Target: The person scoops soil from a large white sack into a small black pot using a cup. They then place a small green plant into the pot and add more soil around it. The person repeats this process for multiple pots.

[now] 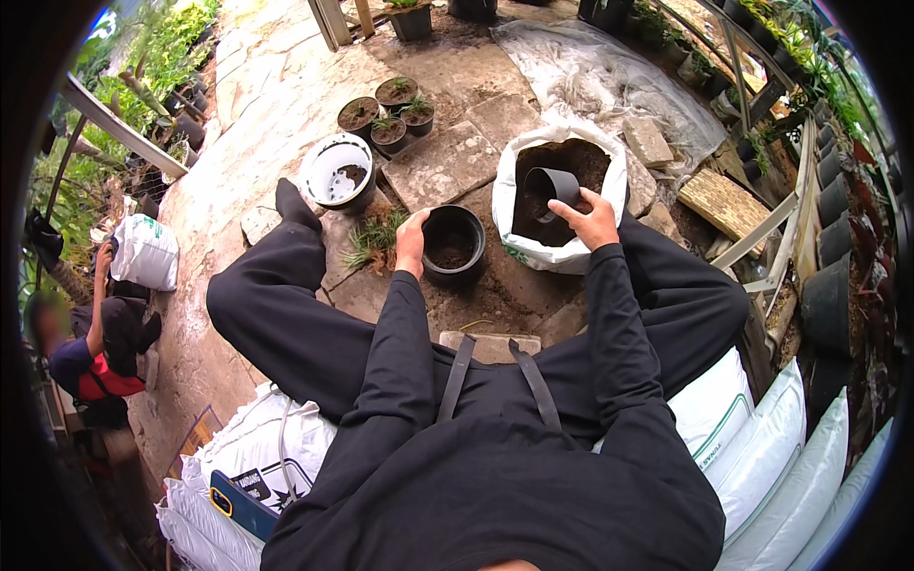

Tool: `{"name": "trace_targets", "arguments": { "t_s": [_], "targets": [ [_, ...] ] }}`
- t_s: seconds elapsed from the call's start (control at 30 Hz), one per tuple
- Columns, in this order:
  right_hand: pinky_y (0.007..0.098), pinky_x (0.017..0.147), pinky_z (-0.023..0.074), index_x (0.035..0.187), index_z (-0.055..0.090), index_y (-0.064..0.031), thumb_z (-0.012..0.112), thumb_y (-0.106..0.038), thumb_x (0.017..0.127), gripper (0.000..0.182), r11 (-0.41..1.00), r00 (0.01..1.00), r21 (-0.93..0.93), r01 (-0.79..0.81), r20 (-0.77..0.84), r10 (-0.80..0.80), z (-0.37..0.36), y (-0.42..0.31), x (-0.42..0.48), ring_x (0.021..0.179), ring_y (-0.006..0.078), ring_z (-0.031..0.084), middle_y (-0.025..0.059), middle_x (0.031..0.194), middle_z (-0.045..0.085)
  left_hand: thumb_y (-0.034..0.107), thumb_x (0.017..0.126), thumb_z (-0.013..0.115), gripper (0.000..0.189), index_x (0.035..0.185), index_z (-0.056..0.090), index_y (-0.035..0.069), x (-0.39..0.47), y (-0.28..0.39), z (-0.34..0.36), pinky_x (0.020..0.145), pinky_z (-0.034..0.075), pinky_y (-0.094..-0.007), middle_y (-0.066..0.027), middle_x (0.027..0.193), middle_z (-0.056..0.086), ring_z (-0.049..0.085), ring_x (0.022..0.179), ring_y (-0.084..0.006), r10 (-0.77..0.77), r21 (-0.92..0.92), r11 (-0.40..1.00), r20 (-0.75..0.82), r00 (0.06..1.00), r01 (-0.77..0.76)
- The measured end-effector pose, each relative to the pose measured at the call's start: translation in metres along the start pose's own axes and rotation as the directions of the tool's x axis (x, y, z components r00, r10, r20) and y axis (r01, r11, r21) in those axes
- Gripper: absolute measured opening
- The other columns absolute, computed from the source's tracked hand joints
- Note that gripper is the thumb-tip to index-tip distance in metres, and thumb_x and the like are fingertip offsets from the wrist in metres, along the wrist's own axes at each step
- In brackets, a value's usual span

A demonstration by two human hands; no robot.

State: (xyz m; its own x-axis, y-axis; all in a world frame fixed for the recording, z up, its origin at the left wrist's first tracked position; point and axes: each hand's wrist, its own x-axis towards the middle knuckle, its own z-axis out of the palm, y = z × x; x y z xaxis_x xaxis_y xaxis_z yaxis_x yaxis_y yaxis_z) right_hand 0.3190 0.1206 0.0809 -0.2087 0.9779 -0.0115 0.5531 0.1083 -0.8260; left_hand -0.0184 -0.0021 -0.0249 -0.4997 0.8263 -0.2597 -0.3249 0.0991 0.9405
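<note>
My left hand (411, 243) grips the rim of a black plastic plant pot (454, 278) standing on the paving between my legs; some dark soil lies in its bottom. To the right, my right hand (590, 218) holds a small black cup-like pot (561, 187), tilted on its side in an open white sack (505, 193) of dark potting soil. Loose grassy seedlings (375, 239) lie on the ground just left of the larger pot. Beyond them stands a pot with a white inside (325, 168) and a patch of soil in it.
Several small potted seedlings (391, 132) stand ahead on the stone slabs. Clear plastic sheeting (607, 86), a brick (648, 141) and a ridged block (722, 207) lie at the right. Filled white sacks (757, 450) flank me; a phone (246, 505) rests at the left. Another person (100, 357) sits far left.
</note>
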Motion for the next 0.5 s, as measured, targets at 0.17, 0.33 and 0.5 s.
{"name": "trace_targets", "arguments": {
  "t_s": [0.17,0.33,0.5],
  "targets": [
    [0.0381,0.109,0.0474,0.137,0.055,0.0181,0.091,-0.050,0.074,0.100,0.925,0.995,0.367,-0.098,0.070,0.077,-0.003,-0.037,-0.009,0.124,0.0329,0.064,0.0304,0.129,0.066,0.025,0.100,0.058,0.034,0.116,0.076,0.001,0.000,-0.001,-0.005,0.096,0.049,-0.0290,-0.0052,0.113,0.076,0.069,0.103,-0.0158,-0.007,-0.002,1.000,-0.002,1.000,0.007],
    [0.0370,0.103,0.0494,0.132,0.062,0.0076,0.091,-0.034,0.080,0.073,0.918,0.935,0.185,0.350,-0.133,-0.329,0.024,-0.073,-0.028,0.119,0.0265,0.064,0.0145,0.127,0.064,0.025,0.100,0.057,0.034,0.116,0.075,0.001,-0.002,0.003,-0.001,0.096,0.050,-0.0292,-0.0054,0.113,0.076,0.069,0.103,-0.0162,-0.018,-0.001,1.000,0.009,1.000,0.018],
    [0.0412,0.105,0.0501,0.138,0.057,0.0007,0.092,-0.026,0.073,0.078,0.841,0.843,0.066,0.536,0.004,-0.538,0.060,-0.089,-0.049,0.127,0.0324,0.058,0.0163,0.136,0.058,0.026,0.099,0.057,0.036,0.118,0.075,0.002,-0.005,0.006,0.001,0.097,0.050,-0.0302,-0.0065,0.115,0.075,0.070,0.104,-0.0171,-0.027,-0.020,0.999,0.018,0.999,0.028]
  ]
}}
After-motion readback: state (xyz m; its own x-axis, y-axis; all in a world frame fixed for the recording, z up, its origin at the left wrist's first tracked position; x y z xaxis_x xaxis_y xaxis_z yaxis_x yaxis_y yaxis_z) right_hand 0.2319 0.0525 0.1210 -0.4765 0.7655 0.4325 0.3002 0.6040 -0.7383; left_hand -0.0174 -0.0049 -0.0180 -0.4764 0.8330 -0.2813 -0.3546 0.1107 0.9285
